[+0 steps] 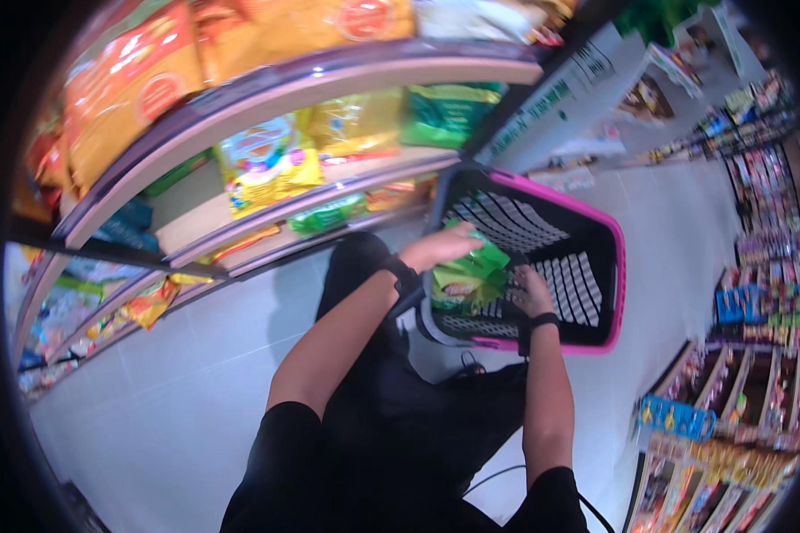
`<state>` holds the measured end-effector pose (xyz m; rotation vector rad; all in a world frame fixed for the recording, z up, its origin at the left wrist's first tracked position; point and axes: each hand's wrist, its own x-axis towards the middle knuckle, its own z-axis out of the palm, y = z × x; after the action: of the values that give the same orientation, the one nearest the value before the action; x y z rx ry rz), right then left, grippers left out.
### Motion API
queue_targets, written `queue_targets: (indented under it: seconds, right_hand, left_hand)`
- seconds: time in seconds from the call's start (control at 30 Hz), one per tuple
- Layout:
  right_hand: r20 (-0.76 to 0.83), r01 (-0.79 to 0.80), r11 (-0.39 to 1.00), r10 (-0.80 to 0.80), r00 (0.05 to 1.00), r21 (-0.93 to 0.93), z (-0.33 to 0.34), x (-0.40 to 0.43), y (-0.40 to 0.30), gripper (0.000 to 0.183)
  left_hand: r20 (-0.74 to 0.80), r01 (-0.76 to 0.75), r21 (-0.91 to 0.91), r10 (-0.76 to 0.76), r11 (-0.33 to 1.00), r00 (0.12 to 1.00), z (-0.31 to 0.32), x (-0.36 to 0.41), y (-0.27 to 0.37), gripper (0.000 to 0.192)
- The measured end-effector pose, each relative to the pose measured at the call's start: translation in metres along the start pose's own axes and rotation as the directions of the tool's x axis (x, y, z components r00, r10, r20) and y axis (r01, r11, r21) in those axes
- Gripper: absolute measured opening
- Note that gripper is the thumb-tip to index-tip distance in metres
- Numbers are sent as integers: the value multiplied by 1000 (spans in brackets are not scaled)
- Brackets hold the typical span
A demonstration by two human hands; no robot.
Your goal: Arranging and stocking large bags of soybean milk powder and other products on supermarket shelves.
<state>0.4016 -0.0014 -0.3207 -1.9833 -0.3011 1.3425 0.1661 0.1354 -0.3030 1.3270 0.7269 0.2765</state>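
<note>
A black shopping basket with a pink rim [619,266] stands on the floor in front of me, its mesh sides showing. Inside its left end lies a green snack packet [457,288] bearing writing. My left hand [440,248] reaches over the basket's near-left side and grips a bright green packet [490,256], which overlaps the other one. Just right of the packets, my right hand [532,292] is inside the basket with bent fingers apart. Its fingertips are close to the green packaging; blur hides whether they touch it. Both wrists wear black bands.
Shelves with a pale curved edge [307,80] rise at the left, holding orange bags [133,100], a yellow packet [267,166] and a dark green packet [450,113]. A white printed panel [540,126] stands behind the basket. More stocked shelves [740,393] line the right side.
</note>
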Motion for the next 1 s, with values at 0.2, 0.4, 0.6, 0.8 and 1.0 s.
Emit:
queue_targets:
  seconds: [0.2, 0.4, 0.6, 0.8, 1.0]
  right_hand:
    - [-85, 404, 912, -398, 914, 77, 2, -2, -51, 38]
    - [222, 653, 758, -637, 739, 1, 180, -105, -118, 30]
    - [714, 745, 637, -427, 554, -197, 343, -154, -157, 32]
    - [861, 898, -413, -501, -85, -151, 504, -151, -200, 35]
    - [839, 893, -354, -542, 46, -278, 611, -121, -214, 39]
  left_hand:
    - [-286, -333, -325, 244, 885, 927, -93, -123, 47, 38]
    - [-842, -380, -106, 120, 919, 526, -246, -292, 4, 36]
    - [-958, -578, 236, 287, 781, -3, -340, -326, -14, 40]
    - [-853, -186, 520, 499, 833, -152, -448, -347, -17, 40]
    - [-848, -221, 526, 488, 821, -207, -464, -345, -43, 40]
